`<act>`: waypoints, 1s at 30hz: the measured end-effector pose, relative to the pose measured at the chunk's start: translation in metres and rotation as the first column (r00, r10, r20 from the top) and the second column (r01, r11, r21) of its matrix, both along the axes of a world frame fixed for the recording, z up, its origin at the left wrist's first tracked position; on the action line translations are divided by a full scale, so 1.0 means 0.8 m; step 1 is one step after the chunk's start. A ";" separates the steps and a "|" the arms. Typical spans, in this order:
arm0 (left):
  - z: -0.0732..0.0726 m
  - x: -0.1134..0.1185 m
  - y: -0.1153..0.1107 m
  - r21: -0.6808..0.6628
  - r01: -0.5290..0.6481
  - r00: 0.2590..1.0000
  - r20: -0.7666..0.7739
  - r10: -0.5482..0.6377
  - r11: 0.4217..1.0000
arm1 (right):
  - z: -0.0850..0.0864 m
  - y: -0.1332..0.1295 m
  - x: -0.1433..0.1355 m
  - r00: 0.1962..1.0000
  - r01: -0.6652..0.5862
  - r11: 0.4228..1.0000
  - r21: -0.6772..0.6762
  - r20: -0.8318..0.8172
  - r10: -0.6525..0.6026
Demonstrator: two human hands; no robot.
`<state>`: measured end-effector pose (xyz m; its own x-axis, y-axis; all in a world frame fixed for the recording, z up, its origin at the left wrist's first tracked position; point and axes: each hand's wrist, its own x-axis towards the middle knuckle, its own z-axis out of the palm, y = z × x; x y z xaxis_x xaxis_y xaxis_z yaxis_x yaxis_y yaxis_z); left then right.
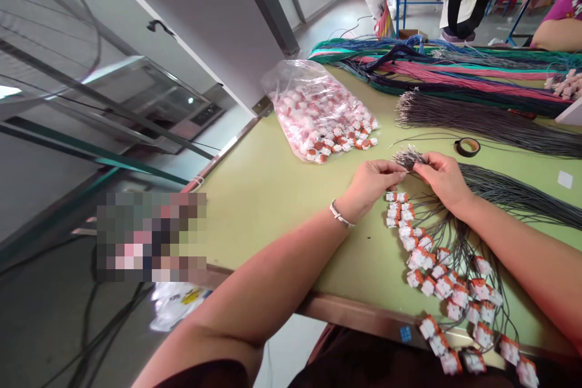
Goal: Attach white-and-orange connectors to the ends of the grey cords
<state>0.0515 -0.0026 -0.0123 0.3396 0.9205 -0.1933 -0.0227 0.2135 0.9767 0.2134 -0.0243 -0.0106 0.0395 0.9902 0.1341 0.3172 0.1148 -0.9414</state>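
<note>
My right hand (443, 182) is closed round the end of a bundle of dark grey wires (513, 191), whose crimped metal tips (408, 156) fan out past the fingers. Thumb and fingers of my left hand (375, 185) are pinched together right at those tips; whatever lies between them is too small to make out. Below both hands, several white and orange connectors (421, 257) with wires attached are spread over the table (291, 218) in a curved row. Some of them reach the front edge.
A clear plastic bag (318, 109) of loose connectors lies at the table's back left. A black tape roll (467, 147) and a second grey wire bundle (477, 121) are beyond my right hand. Farther back run coloured wires (427, 70). Another person's arm (557, 33) shows at upper right.
</note>
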 end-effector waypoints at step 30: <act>-0.010 -0.024 0.008 -0.226 0.152 0.931 0.360 -0.062 0.962 | -0.001 -0.010 0.000 0.963 0.010 0.984 0.177 0.265 -0.057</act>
